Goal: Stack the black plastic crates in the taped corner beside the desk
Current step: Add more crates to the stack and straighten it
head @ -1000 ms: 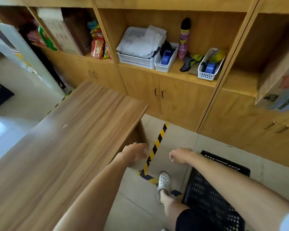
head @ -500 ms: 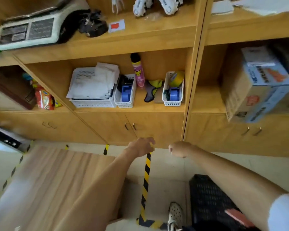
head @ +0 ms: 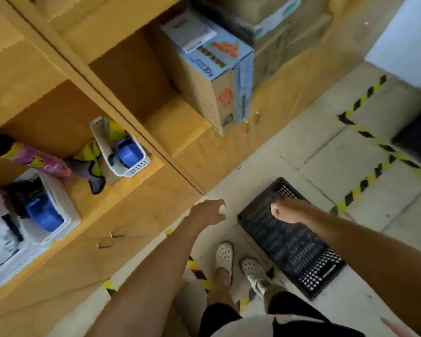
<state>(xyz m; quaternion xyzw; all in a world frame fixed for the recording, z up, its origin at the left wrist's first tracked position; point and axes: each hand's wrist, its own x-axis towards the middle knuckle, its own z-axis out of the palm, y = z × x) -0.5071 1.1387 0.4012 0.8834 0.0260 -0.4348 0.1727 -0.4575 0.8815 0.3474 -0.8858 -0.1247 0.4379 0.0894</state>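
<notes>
A black perforated plastic crate (head: 292, 242) lies on the pale floor to the right of my feet. My right hand (head: 283, 211) hovers over its far end with fingers curled into a fist, holding nothing. My left hand (head: 208, 211) hangs to the left of the crate, loosely curled and empty, in front of the wooden cabinet. Another dark shape (head: 417, 138), possibly a second crate, shows at the right edge behind taped lines; it is blurred. Yellow-and-black floor tape (head: 199, 276) runs under my feet. The desk is out of view.
A wooden cabinet (head: 131, 222) with shelves fills the left. Its shelves hold white baskets (head: 122, 152), a spray can (head: 39, 159) and a cardboard box (head: 212, 76). More striped tape (head: 365, 181) crosses the floor on the right. My white clogs (head: 225, 256) stand beside the crate.
The view has swung right and tilted; the desk has left the frame. The crate now shows fully, and my right hand has come over its far end. Both hands remain empty.
</notes>
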